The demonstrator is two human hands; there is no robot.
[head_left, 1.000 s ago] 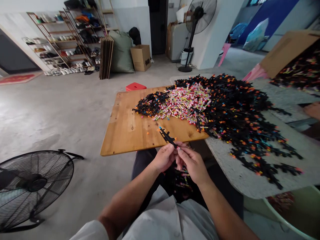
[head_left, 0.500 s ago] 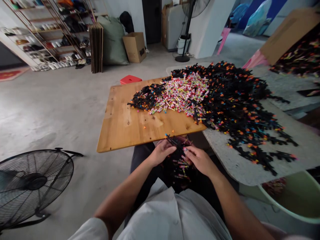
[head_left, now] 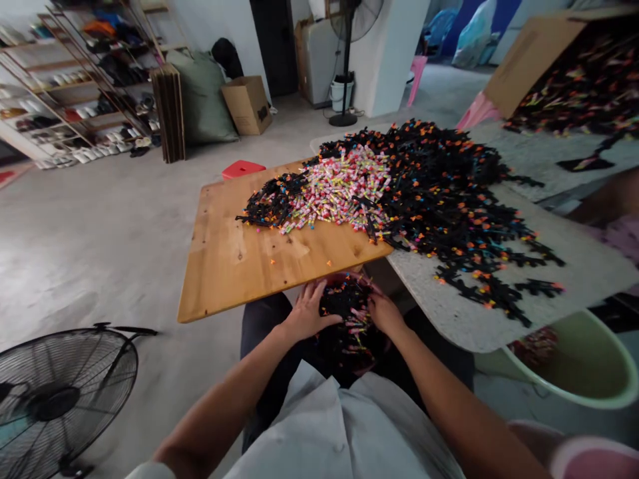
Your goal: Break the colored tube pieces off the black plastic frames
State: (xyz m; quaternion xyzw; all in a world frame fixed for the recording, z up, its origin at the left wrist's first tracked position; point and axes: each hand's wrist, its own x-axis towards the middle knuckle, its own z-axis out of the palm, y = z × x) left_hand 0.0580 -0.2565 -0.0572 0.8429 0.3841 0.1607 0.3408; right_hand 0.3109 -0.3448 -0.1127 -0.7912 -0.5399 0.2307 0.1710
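Observation:
A dark pink basin (head_left: pixel 375 287) rests between my knees under the table edge, holding black toy guns (head_left: pixel 342 299) and several small pink-and-yellow wrapped tubes (head_left: pixel 357 322). My left hand (head_left: pixel 308 314) lies over the basin's left side, thumb and fingers apart, with nothing in it. At the right side of the basin, my right hand (head_left: pixel 387 314) has its fingers curled inward; their tips are partly hidden, and what they hold does not show. On the table ahead lie a heap of pink-and-white tubes (head_left: pixel 344 186) and a large pile of black toy guns with orange tips (head_left: pixel 439 179).
The wooden tabletop (head_left: pixel 224 266) meets a grey speckled table (head_left: pixel 424 293) on the right. A pale green tub (head_left: pixel 594 372) stands below it. A floor fan (head_left: pixel 54 402) is at left, a red stool (head_left: pixel 243 169) behind the table. Part of another person shows at far right.
The black toy gun between my hands is no longer held up. My left hand has opened and spread over the basin, while my right hand has moved to its right side. The view has shifted right.

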